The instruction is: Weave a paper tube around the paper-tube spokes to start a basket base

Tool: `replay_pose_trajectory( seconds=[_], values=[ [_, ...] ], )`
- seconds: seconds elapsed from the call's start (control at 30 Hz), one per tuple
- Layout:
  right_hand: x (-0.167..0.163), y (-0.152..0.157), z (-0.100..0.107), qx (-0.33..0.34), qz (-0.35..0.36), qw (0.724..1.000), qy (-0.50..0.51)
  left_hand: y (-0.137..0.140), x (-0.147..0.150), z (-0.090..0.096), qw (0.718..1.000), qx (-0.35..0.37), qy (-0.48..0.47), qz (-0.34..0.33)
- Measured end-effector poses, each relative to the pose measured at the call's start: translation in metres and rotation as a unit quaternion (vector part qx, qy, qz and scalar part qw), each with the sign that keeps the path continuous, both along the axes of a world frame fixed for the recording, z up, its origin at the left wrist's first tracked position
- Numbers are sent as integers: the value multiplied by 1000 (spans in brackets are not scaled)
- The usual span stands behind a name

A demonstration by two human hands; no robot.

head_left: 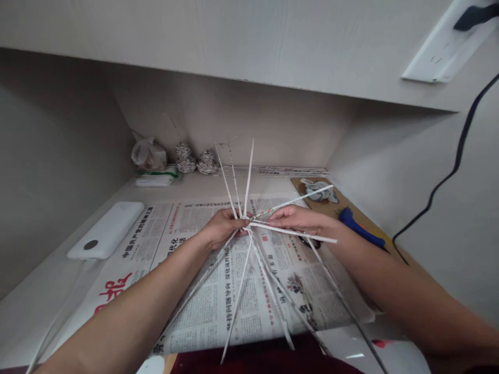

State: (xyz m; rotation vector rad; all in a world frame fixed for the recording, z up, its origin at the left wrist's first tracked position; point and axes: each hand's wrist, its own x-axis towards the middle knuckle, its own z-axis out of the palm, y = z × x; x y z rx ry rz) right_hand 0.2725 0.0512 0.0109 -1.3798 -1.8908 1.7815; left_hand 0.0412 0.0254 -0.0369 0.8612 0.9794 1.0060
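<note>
Several thin rolled-paper sticks cross at one centre and spread out like spokes above a newspaper. My left hand is closed on this crossing, its thumb pressed on the sticks from the left. Just right of the centre, my right hand has its fingers pinched around a thin paper strand among the spokes. One long strand bends near the right hand and runs down to the lower right. Some spokes point up toward the back wall, others right and down toward my lap. The fingers' undersides are hidden.
Newspaper covers the tabletop. A white box-shaped device lies left. Two woven coils, a plastic bag and more paper sticks stand at the back. A blue glue gun rests right, near a hanging black cable.
</note>
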Motion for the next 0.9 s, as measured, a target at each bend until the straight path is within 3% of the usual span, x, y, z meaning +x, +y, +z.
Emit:
replay_pose_trajectory(
  seconds=[0.13,0.23,0.37,0.57,0.77,0.9],
  values=[
    [-1,-2,10,41,11,996,-80,0,1,-2,999,23,22,-1],
    [-2,-7,23,151,44,978,-134,1,2,-6,997,42,56,16],
    [-2,-18,41,281,107,935,-186,1,4,-9,994,67,85,20],
    [-4,-38,45,319,92,911,-244,0,5,-8,994,70,81,35],
    [-11,-60,41,450,66,830,-324,-1,5,-6,992,70,92,48],
    [-15,-73,33,434,104,852,-273,-1,5,-4,994,52,73,57]
  ],
)
